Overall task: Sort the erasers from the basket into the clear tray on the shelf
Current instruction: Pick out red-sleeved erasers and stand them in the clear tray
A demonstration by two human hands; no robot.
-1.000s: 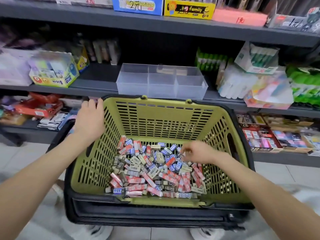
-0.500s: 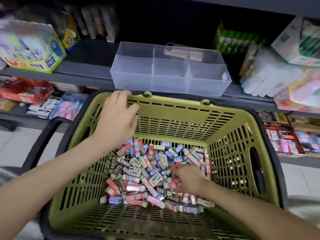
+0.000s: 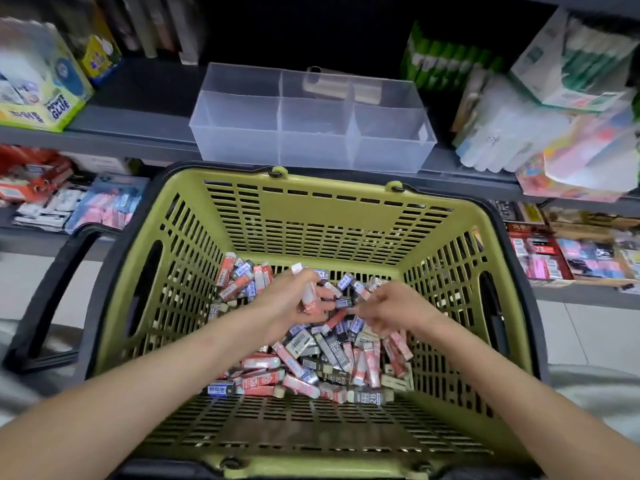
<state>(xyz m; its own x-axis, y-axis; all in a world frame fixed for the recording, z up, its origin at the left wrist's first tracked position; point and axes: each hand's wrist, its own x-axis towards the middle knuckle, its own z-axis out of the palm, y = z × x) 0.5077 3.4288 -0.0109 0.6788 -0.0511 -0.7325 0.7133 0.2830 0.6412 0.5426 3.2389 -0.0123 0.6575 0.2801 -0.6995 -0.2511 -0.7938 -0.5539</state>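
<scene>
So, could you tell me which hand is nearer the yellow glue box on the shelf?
Left. The left hand, gripping a pink eraser, is below-right of the glue box; the right hand lies farther right, over the erasers.

A: Any readable text?
B: "POWER GLUE" on the yellow-green box [image 3: 52, 109], left end of the shelf [image 3: 138, 133].
A: Erasers?
B: "2B" on a dark eraser [image 3: 370, 398], near edge of the heap. Korean print on a blue eraser [image 3: 220, 389], too small to read.
A: Other packs?
B: Blurred.
</scene>
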